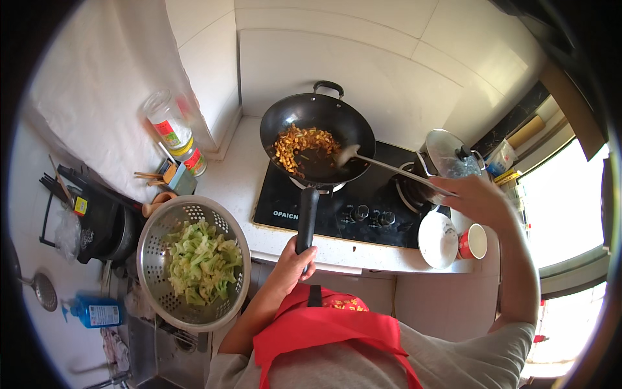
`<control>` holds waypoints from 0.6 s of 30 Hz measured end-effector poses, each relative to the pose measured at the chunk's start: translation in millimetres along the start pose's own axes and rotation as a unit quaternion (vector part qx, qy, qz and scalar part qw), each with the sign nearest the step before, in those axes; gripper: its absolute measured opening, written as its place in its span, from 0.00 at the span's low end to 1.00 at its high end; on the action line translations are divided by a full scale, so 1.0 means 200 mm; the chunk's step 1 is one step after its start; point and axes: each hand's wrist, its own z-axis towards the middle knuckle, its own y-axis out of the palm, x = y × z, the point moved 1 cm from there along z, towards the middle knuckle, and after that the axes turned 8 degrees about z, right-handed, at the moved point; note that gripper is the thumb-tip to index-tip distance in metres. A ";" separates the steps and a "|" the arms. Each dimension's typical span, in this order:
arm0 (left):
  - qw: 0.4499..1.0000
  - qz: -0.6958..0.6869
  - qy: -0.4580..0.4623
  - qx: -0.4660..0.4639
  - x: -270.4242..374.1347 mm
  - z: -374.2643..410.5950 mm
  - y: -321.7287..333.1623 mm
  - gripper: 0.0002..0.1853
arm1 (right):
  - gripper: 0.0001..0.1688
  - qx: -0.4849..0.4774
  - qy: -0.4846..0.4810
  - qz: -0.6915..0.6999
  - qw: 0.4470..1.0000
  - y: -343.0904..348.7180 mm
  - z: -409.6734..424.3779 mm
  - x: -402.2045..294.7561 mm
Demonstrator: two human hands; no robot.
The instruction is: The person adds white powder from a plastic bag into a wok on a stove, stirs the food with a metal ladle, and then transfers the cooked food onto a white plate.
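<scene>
A black wok [318, 109] sits over the left burner of the gas hob, its long handle pointing towards me. My left hand [290, 265] is wrapped around the end of that black handle [307, 219]. In the wok lies browned, chopped food [303, 146], gathered mostly in the left and upper part of the bottom. My right hand [466, 197] grips the upper end of a metal spatula [398, 171]. The spatula's blade is blurred and rests inside the wok, at the right edge of the food.
A steel colander [146, 272] with cut pale-green cauliflower [204, 262] stands at left, by the sink [167, 357]. Right of the wok is a lidded pot [449, 153] on the hob [335, 221]. A white bowl [437, 240] and red paper cup [472, 241] stand near the counter's right end.
</scene>
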 end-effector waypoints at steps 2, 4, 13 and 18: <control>1.000 0.002 -0.009 -0.006 0.01 0.01 0.00 0.17 | 0.24 0.017 0.033 0.078 0.996 0.08 0.04 0.04; 1.000 -0.006 -0.007 0.000 0.00 0.01 -0.01 0.16 | 0.23 0.000 0.139 0.207 0.968 0.14 0.07 0.02; 1.000 0.002 -0.008 0.012 0.02 0.00 0.01 0.17 | 0.23 -0.038 0.116 0.582 0.804 0.73 0.32 -0.20; 1.000 -0.002 -0.017 0.023 0.02 -0.01 0.01 0.17 | 0.23 0.032 0.011 0.394 0.918 0.69 0.06 -0.21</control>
